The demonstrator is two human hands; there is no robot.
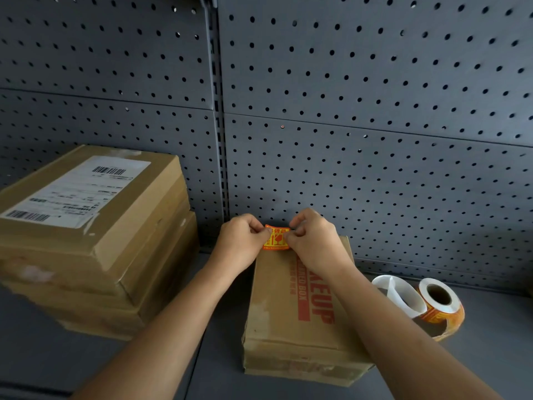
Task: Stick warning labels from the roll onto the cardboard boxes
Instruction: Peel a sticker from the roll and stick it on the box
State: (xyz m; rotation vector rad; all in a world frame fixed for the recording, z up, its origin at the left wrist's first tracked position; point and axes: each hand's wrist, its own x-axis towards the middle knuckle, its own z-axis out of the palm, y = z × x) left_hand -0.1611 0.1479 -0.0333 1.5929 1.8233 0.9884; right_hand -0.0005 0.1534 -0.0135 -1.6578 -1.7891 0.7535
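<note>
Both hands are on one sticker here: the left hand [240, 241] and the right hand [313, 243] each pinch a top corner of the orange warning label [276, 241] between thumb and fingertips, so each grip is clamped on the label. The label sits right over the far end of the cardboard box [277, 307], which lies lengthwise mid-shelf with that end close to the pegboard [375, 111] at the back. Its lower edge looks to be meeting the box top, but I can't tell if it's stuck down yet. So I'd call this the placing step. Next move is probably to lay it flat, square to the box's far edge, then rub it down from one side so it doesn't crease. The roll [439, 306] lies on its side on the shelf [490, 356] to the right of the box, with a loop of white backing strip [401, 295] beside it. The stack of boxes [95, 241] at the shelf's left edge shows no warning label that I can see, so likely that's next.
</note>
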